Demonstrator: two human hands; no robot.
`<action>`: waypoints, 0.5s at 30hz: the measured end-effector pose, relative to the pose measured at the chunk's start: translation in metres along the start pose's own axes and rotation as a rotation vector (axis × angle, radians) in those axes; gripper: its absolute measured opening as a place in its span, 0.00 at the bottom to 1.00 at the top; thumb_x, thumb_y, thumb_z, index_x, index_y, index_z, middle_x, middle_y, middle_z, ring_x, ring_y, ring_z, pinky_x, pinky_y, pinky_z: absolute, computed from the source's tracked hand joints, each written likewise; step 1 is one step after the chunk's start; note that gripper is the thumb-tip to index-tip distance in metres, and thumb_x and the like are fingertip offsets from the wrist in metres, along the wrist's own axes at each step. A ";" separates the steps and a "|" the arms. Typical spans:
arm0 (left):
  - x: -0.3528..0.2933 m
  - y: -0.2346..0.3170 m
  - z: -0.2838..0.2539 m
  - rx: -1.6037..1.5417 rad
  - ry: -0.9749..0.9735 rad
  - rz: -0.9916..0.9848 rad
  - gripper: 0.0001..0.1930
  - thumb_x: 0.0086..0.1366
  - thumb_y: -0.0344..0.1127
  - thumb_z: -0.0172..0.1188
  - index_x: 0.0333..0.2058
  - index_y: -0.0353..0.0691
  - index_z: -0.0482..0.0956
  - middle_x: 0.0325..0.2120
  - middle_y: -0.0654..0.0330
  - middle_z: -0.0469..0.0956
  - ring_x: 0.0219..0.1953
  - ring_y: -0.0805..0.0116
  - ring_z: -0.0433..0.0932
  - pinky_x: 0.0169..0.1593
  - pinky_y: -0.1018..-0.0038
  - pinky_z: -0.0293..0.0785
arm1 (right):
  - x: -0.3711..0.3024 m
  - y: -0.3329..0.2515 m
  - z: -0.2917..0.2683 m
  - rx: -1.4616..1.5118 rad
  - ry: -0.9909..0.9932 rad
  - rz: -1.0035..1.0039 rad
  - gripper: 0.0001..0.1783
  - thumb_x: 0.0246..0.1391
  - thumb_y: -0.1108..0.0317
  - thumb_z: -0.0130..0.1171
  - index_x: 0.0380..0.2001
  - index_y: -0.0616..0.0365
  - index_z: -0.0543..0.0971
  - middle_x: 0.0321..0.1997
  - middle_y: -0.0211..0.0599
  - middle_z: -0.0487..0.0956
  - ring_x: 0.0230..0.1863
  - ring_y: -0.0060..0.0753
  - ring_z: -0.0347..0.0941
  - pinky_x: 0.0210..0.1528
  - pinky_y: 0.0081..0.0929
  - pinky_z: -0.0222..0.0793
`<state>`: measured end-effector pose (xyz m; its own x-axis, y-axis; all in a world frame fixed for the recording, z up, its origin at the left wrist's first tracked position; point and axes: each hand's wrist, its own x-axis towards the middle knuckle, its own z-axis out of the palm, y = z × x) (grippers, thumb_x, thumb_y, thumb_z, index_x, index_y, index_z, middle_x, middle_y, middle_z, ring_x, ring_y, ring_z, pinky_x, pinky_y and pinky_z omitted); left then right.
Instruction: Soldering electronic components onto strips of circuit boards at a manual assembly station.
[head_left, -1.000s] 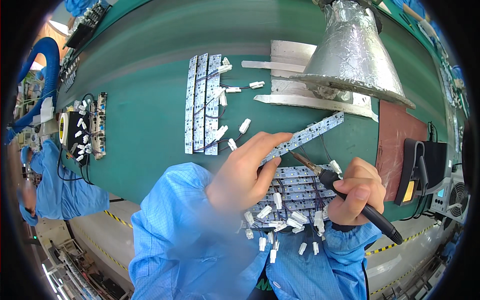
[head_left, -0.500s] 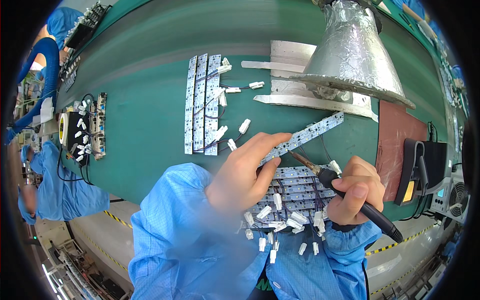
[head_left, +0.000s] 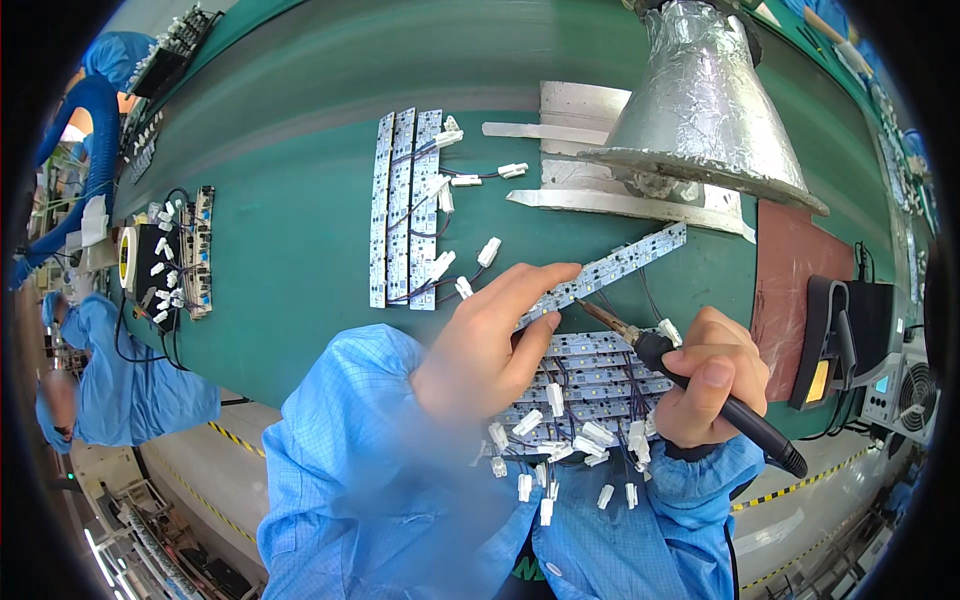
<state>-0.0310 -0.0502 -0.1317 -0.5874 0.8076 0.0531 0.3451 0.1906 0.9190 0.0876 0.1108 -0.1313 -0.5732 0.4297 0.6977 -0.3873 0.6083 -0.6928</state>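
Observation:
Between the thumb and fingers of my left hand (head_left: 495, 335) is the near end of a white LED circuit strip (head_left: 630, 260), slanting up to the right. A soldering iron (head_left: 655, 350) is gripped in my right hand (head_left: 715, 380), its tip at the strip's lower edge close to my left fingertips. Thin dark wires run from that strip to a white connector (head_left: 669, 331). Just below lies a row of similar LED strips (head_left: 590, 378), with several white plugs (head_left: 598, 433) hanging on wires at their near side. My left palm hides part of that row.
Three LED strips (head_left: 397, 210) with wired plugs lie upright to the left. A foil-covered fume hood (head_left: 700, 100) stands over metal plates (head_left: 590, 170) at the back right. Right of it are a reddish mat (head_left: 790, 270) and a soldering station (head_left: 890, 390). Another person's blue sleeve (head_left: 140, 370) shows far left.
Almost nothing differs. The soldering iron and my right hand have shifted very slightly, with the tip still at the strip; my left hand stays on it.

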 end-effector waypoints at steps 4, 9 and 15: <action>-0.001 0.000 0.000 0.004 0.012 0.019 0.20 0.58 0.21 0.56 0.51 0.31 0.73 0.38 0.47 0.77 0.39 0.52 0.78 0.45 0.67 0.73 | -0.002 0.006 -0.015 0.011 0.100 0.025 0.22 0.65 0.63 0.42 0.17 0.61 0.65 0.12 0.31 0.61 0.13 0.23 0.51 0.18 0.27 0.43; -0.001 0.003 0.000 0.017 -0.003 -0.015 0.20 0.58 0.21 0.56 0.52 0.31 0.73 0.38 0.47 0.77 0.39 0.53 0.78 0.46 0.68 0.72 | 0.002 0.015 -0.032 -0.076 0.334 0.205 0.24 0.66 0.61 0.42 0.16 0.61 0.64 0.16 0.33 0.63 0.21 0.23 0.53 0.27 0.27 0.48; -0.002 0.004 0.000 0.008 -0.007 -0.043 0.21 0.59 0.20 0.56 0.52 0.31 0.73 0.39 0.48 0.77 0.40 0.55 0.78 0.46 0.69 0.72 | -0.002 0.017 -0.027 -0.083 0.284 0.252 0.24 0.65 0.61 0.45 0.16 0.64 0.68 0.16 0.33 0.64 0.22 0.22 0.54 0.28 0.26 0.49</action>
<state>-0.0284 -0.0515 -0.1285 -0.5970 0.8022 0.0111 0.3257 0.2297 0.9171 0.1017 0.1380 -0.1394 -0.4158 0.7330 0.5384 -0.1934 0.5072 -0.8398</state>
